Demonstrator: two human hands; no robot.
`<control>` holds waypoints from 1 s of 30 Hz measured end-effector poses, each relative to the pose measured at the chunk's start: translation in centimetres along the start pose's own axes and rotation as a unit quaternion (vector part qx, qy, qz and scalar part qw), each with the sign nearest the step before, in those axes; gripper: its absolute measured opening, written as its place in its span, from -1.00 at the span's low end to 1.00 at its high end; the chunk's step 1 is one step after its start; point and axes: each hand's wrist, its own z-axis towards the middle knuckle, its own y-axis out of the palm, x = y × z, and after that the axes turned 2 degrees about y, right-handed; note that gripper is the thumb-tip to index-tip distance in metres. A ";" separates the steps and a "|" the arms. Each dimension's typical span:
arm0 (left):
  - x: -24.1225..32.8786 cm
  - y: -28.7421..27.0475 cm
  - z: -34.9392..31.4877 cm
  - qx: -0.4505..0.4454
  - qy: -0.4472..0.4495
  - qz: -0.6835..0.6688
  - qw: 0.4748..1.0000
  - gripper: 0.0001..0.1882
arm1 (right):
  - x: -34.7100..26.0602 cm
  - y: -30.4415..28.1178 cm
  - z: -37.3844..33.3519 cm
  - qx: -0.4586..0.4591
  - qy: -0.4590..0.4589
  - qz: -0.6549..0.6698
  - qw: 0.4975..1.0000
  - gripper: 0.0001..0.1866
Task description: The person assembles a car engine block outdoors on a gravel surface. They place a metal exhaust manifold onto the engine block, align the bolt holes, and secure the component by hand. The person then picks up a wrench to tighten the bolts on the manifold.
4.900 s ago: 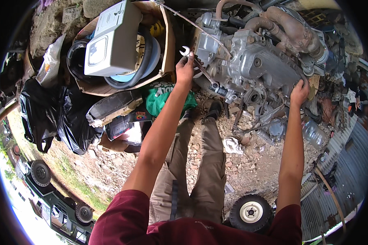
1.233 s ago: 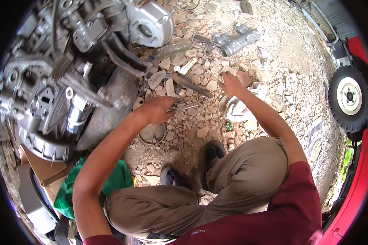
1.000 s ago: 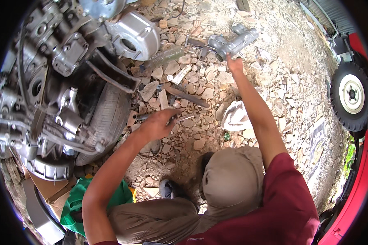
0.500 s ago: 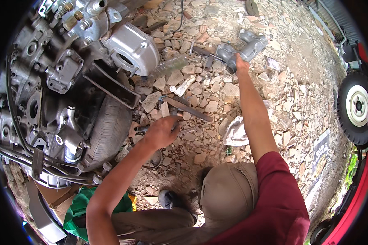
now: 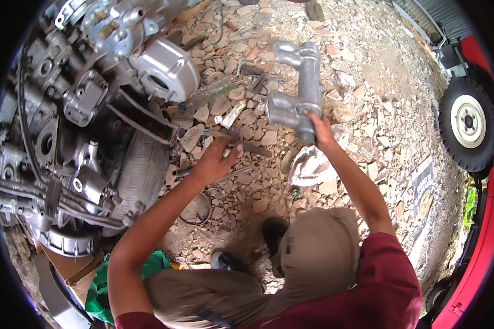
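Note:
A grey cast-metal manifold, with a long tube and two flanged branches on its left, is held over the rubble. My right hand grips its near end, thumb on top. My left hand is over the stones beside the engine, fingers curled in toward the thumb. Whatever they hold, if anything, is too small to make out. Close beyond those fingers lies a flat dark metal bar. At the left stands a large metal engine with a squarish silver housing on its side.
A worn tyre sits beside the engine. Crumpled white cloth lies below the manifold, and a clear plastic bottle beyond my left hand. A round lid-like dish and green bag are nearer. A red vehicle's wheel stands right.
The manifold has come nearer and turned, its long tube now pointing away from me. My right arm has drawn back with it. My left hand has shifted slightly away from me.

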 end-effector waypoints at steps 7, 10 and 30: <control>-4.0 -0.1 -2.8 0.048 -0.277 -0.206 0.937 0.10 | 9.7 -2.8 -12.3 -0.127 0.128 -0.062 0.982 -0.12; -3.2 0.2 -8.1 -0.102 -0.307 -0.316 0.892 0.17 | 10.3 0.9 -18.1 -0.203 0.140 -0.107 0.963 -0.10; -8.0 3.5 -13.3 0.114 -0.377 -0.353 0.849 -0.09 | 5.9 9.3 -1.5 -0.370 -0.080 -0.569 0.730 -0.62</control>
